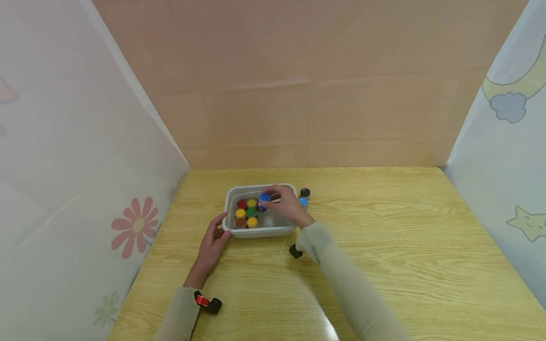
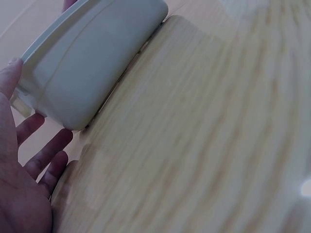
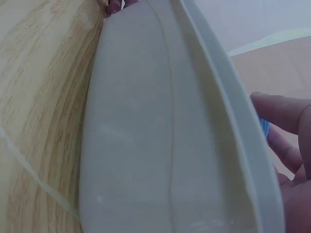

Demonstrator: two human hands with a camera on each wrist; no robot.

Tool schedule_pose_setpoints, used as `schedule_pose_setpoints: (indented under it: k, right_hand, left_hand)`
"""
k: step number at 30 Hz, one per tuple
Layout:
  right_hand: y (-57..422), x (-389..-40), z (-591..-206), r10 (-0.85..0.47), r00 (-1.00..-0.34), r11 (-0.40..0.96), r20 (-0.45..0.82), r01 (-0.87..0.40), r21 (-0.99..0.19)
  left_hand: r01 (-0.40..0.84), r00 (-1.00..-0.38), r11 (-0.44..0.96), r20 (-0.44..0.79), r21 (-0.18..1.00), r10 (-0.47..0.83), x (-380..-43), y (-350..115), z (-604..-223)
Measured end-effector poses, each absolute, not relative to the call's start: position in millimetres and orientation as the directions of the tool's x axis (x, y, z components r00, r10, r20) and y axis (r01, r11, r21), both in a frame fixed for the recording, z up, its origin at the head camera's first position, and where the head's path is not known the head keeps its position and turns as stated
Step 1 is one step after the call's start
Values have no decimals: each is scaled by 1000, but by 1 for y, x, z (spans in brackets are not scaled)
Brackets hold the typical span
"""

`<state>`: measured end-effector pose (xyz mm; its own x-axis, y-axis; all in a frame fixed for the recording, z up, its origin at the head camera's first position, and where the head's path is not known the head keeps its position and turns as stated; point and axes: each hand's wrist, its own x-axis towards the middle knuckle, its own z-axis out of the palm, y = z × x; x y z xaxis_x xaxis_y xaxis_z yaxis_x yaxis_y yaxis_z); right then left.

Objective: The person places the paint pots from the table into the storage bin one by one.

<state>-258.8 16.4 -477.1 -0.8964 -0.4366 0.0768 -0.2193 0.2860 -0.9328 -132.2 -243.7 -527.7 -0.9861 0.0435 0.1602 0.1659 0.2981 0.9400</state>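
A light grey plastic bin point(image 1: 256, 232) stands on the table. My left hand point(image 1: 211, 246) holds its near left corner, thumb at the front and fingers along the left side; in the left wrist view the fingertips meet the outer wall. Over the bin's middle, my right hand point(image 1: 283, 202) pinches a small jar with a blue lid point(image 1: 264, 197) between thumb and fingers. Left of that jar, inside the bin, several small jars stand close together, with a dark red lid point(image 1: 241, 204), a green lid point(image 1: 251, 212), a brown lid point(image 1: 241, 222) and yellow lids point(image 1: 252, 222).
Just right of the bin, a jar with a black lid point(image 1: 304, 193) and one with a light blue lid point(image 1: 303, 202) stand on the wooden table point(image 1: 405, 246). A brown back wall point(image 1: 315, 94) and printed side sheets point(image 1: 64, 142) enclose the table.
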Motion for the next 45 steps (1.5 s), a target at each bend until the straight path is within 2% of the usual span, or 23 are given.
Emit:
schedule_pose_setpoints:
  k: [21,45]
  right_hand:
    - [0,-262,-489,-397,-917,438,-31,-160,-884]
    - [-3,-263,-493,-426,-903,523,-57,-194,-830]
  left_hand:
    - [164,-986,297,162,941,32,-132,-244,-528]
    - [155,-988,317,151,936,37,-134,-244,-527]
